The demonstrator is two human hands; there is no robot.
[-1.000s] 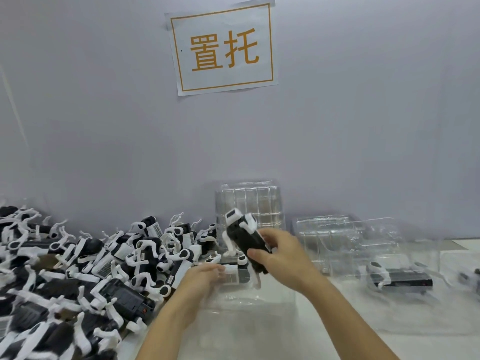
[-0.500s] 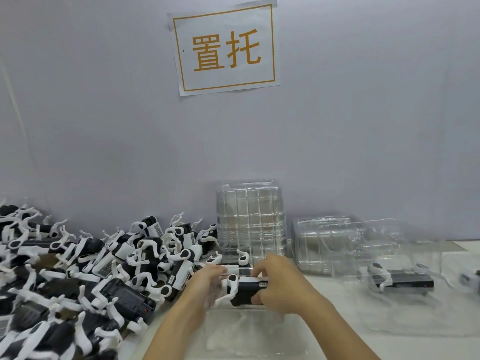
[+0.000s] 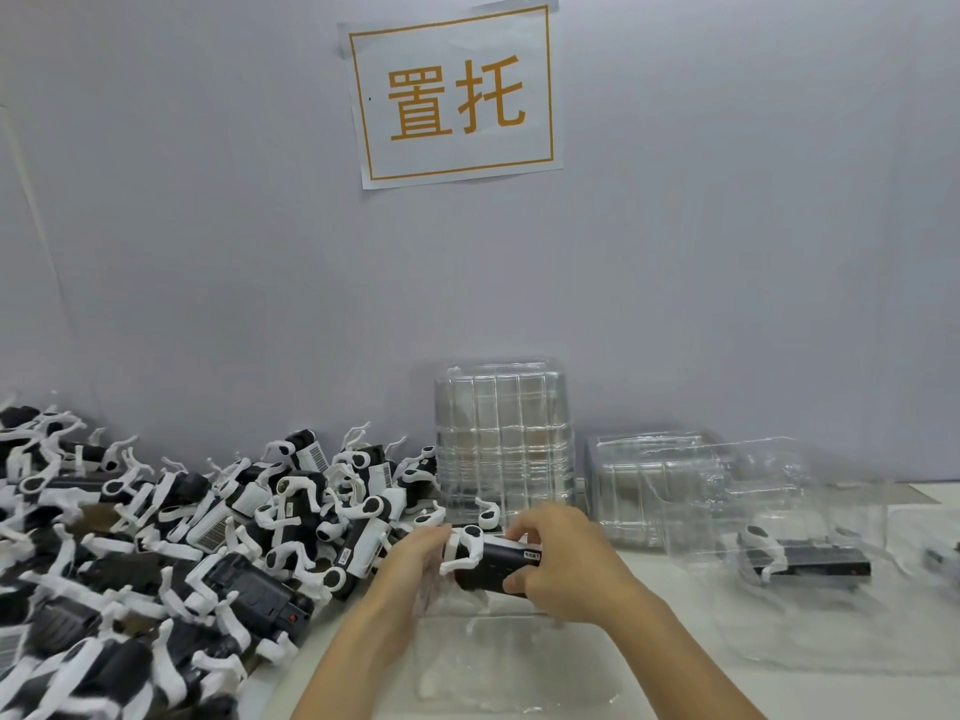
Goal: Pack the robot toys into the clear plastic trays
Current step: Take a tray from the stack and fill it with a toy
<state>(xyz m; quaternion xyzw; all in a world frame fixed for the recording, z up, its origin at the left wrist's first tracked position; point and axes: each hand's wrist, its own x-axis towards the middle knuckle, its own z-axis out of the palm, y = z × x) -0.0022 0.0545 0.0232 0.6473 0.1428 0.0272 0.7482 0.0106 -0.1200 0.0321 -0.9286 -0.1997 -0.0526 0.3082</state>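
Over the clear plastic tray [image 3: 519, 662], the right hand [image 3: 563, 563] grips a black-and-white plastic robot toy [image 3: 491, 561]; the left hand [image 3: 415, 563] touches its white end, grip unclear; behind the tray, a tall stack of clear trays [image 3: 504, 433]

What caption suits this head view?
Both hands, left and right, seat a robot toy into a clear tray.
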